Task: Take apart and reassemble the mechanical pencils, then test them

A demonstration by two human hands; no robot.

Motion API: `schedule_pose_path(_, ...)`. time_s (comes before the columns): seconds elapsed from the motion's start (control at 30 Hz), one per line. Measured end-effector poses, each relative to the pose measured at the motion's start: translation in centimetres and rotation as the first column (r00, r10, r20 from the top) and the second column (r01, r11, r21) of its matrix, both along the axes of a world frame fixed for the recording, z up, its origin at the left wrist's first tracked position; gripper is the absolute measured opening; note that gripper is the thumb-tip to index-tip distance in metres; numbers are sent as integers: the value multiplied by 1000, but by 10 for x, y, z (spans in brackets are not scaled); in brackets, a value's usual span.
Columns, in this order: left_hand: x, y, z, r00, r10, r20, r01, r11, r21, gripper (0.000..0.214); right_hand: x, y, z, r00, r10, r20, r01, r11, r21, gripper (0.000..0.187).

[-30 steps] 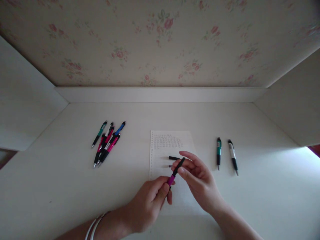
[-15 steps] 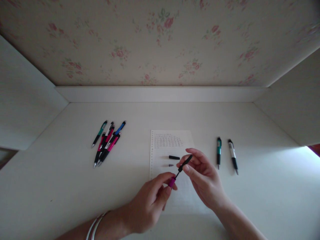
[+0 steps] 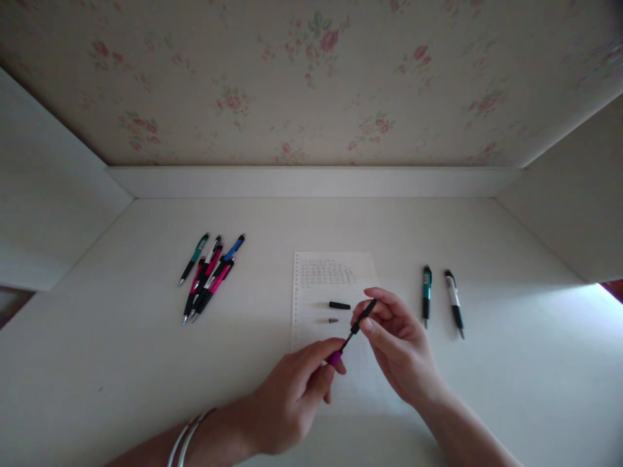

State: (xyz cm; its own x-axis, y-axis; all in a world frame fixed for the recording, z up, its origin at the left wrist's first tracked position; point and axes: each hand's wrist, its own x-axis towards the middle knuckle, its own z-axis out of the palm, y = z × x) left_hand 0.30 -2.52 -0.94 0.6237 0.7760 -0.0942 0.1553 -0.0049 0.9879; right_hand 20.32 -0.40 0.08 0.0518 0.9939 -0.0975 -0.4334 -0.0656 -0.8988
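My left hand (image 3: 292, 405) pinches the magenta barrel (image 3: 334, 357) of a taken-apart pen over a sheet of paper (image 3: 311, 305). My right hand (image 3: 396, 347) pinches the pen's black upper part (image 3: 364, 315), drawn a little out of the barrel with a thin rod showing between them. On the paper just beyond lie a small black pen piece (image 3: 339, 305) and a tiny dark tip piece (image 3: 333, 320).
Several pens in pink, teal and blue (image 3: 209, 275) lie in a bunch at the left of the white desk (image 3: 121, 363). A teal pen (image 3: 427, 293) and a white-and-black pen (image 3: 453, 302) lie at the right. White side panels and a floral wall enclose the desk.
My right hand has drawn the black upper part away from the magenta barrel, up and to the right, exposing the thin rod. My left hand stayed almost still.
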Motion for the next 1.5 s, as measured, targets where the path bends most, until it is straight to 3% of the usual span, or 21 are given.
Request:
schedule_pose_path(0.27,-1,0,-1,1000,6,-11,-7,1000,-17,36,7,8,9,967,-255,28,254,967,27,44)
schedule_pose_path(0.37,-1,-1,1,999,31,-9,-32,998,-47,37,12,11,10,946,-294,141,290,956,45,40)
schedule_pose_path(0.43,0,-2,1,998,59,9,-59,995,-79,38,14,11,8,919,-255,300,253,966,46,41)
schedule_pose_path(0.5,1,-2,1,994,101,40,-95,988,-123,39,14,9,6,825,-167,539,180,983,30,39)
schedule_pose_path(0.57,3,-1,1,987,145,64,-133,977,-167,40,13,7,4,640,-63,765,91,996,6,31)
schedule_pose_path(0.63,3,0,1,982,176,64,-160,967,-198,41,11,5,0,437,14,900,8,1000,-19,22)
schedule_pose_path(0.7,4,0,0,980,190,52,-176,963,-206,42,9,4,-3,303,40,952,-48,998,-26,18)
schedule_pose_path(0.8,3,0,-1,982,185,48,-172,965,-199,42,7,3,-7,222,24,975,-69,998,-9,14)
schedule_pose_path(0.93,3,-1,-3,982,181,49,-168,967,-194,41,5,1,-8,185,36,982,-115,993,-15,11)
schedule_pose_path(1.1,2,0,-4,982,184,47,-171,965,-201,40,4,0,-5,290,27,957,-90,996,-1,20)
schedule_pose_path(1.23,3,1,-2,982,182,59,-165,963,-214,40,5,-1,1,540,-46,840,-8,998,60,28)
schedule_pose_path(1.37,4,1,0,984,157,83,-137,969,-208,38,4,-1,7,828,81,555,-61,997,-54,30)
schedule_pose_path(1.5,5,2,1,987,141,75,-125,975,-186,38,-2,0,11,909,205,363,-172,978,-121,29)
